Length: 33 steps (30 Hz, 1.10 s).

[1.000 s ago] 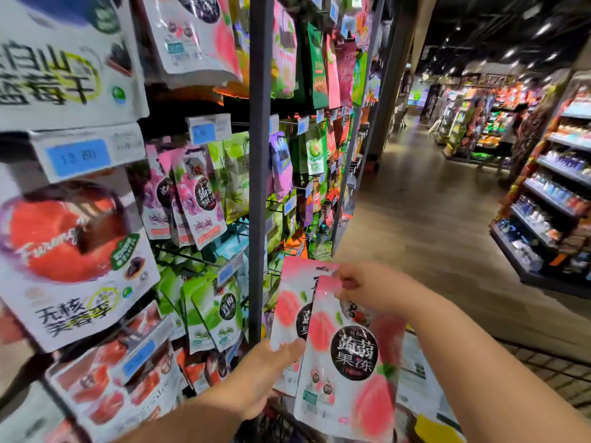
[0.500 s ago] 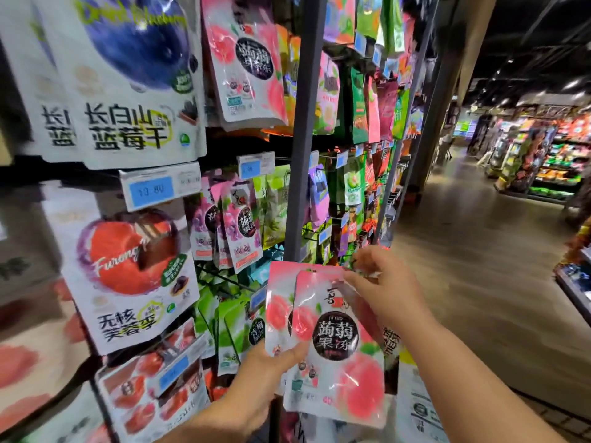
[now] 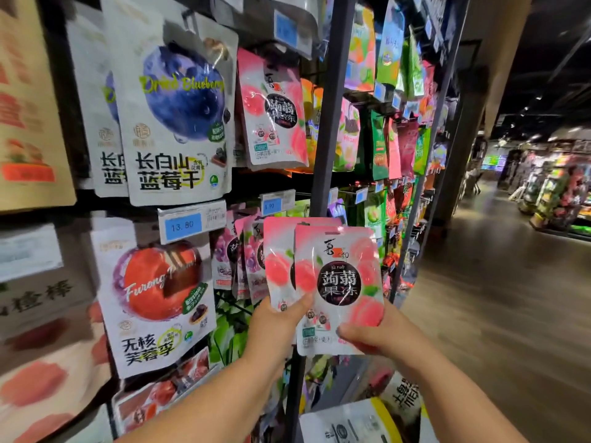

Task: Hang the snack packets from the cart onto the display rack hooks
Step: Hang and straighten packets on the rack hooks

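far left: a tan packet (image 3: 30, 100) at the frame edge, its print blurred, with pale and red packets below it – too soft to read.
blueberry packets: two white dried blueberry packets (image 3: 179, 123) hang one behind the other on the upper row of the display rack (image 3: 332, 123).
price tag: a blue tag marked 13.80 (image 3: 184, 224) sits just under the blueberry packets.
plum packet: a white packet with a red plum (image 3: 153, 298) hangs below that tag.
hung peach packet: a pink peach jelly packet (image 3: 271, 110) hangs on the upper row, just left of the dark upright post.
grape packets: purple-printed packets (image 3: 236, 257) hang on the lower row, partly hidden behind the held ones.
left hand: the left hand (image 3: 275, 324) grips the rear peach packet (image 3: 278, 260) near its lower edge – thumb pressed on the front, fingers hidden behind.
front peach packet: the front peach packet (image 3: 339, 282) overlaps the rear one, upright, held in front of the post and below the hung peach packet; not on a hook.
right hand: the right hand (image 3: 374, 337) holds the front peach packet at its bottom right corner, thumb closed on the front face.
right of the post: green, pink and orange packets (image 3: 393, 145) fill the next rack section.
below: white and yellow packaging (image 3: 351, 423) lies under the arms; whether it sits in a cart cannot be told.
far right: a wooden aisle floor (image 3: 499, 282) runs to distant shelves.
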Each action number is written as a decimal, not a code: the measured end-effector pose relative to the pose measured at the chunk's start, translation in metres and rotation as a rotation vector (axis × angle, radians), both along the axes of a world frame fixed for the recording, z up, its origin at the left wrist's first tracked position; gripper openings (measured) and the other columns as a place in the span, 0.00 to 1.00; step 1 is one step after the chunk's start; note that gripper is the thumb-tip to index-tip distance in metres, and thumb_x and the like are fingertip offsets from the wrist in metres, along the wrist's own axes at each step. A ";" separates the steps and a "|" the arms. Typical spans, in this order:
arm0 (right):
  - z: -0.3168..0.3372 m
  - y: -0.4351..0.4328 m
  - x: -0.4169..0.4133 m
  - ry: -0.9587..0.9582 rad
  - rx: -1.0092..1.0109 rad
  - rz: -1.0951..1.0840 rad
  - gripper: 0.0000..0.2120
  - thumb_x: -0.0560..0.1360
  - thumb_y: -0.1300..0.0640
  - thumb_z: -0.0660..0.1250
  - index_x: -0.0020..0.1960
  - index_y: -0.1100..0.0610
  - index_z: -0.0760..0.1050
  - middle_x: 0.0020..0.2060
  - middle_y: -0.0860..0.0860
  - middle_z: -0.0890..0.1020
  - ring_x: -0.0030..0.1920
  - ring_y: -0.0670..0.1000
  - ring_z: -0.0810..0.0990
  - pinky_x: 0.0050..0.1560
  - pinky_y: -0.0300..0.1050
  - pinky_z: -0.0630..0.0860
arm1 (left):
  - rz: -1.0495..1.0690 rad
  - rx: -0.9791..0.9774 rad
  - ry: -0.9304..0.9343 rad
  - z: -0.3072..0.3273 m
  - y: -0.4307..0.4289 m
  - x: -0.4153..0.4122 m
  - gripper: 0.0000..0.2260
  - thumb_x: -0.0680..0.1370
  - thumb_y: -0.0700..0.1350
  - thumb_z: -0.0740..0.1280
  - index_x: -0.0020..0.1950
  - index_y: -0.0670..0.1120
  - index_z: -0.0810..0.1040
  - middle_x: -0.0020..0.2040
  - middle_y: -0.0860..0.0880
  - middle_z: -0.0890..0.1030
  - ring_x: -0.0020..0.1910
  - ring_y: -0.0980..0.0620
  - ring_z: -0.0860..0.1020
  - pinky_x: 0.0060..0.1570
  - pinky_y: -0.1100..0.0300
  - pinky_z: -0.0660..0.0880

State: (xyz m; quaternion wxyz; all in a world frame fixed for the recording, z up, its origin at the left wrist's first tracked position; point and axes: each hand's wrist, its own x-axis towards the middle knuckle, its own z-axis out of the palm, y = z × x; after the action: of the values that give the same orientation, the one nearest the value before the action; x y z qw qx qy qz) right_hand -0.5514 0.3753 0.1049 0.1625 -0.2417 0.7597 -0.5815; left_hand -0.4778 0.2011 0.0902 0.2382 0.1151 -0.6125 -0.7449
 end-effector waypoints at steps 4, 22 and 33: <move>0.010 0.004 -0.001 -0.022 -0.049 -0.020 0.40 0.44 0.45 0.83 0.54 0.50 0.76 0.45 0.50 0.83 0.43 0.48 0.82 0.39 0.40 0.78 | 0.073 -0.041 0.051 0.022 0.002 -0.010 0.09 0.72 0.47 0.75 0.51 0.49 0.82 0.44 0.53 0.86 0.44 0.53 0.84 0.46 0.56 0.81; 0.099 -0.046 -0.026 -0.240 -0.894 -0.117 0.03 0.75 0.65 0.66 0.46 0.60 0.77 0.28 0.54 0.83 0.24 0.48 0.79 0.23 0.37 0.75 | 0.244 -0.216 0.165 0.178 -0.032 -0.049 0.11 0.77 0.55 0.67 0.50 0.48 0.79 0.42 0.53 0.80 0.38 0.58 0.76 0.31 0.71 0.69; 0.116 -0.062 -0.039 -0.216 -0.863 -0.047 0.28 0.61 0.62 0.72 0.60 0.69 0.75 0.37 0.63 0.83 0.35 0.59 0.79 0.36 0.45 0.77 | 0.310 -0.167 0.156 0.231 -0.070 -0.083 0.28 0.80 0.53 0.64 0.74 0.40 0.64 0.71 0.43 0.70 0.69 0.42 0.69 0.64 0.55 0.66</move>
State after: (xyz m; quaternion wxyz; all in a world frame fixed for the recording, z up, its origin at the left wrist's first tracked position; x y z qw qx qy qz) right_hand -0.5900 0.3134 0.2213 0.1119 -0.2077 0.4315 -0.8707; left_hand -0.5604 0.1314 0.3209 0.4057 0.1300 -0.6269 -0.6524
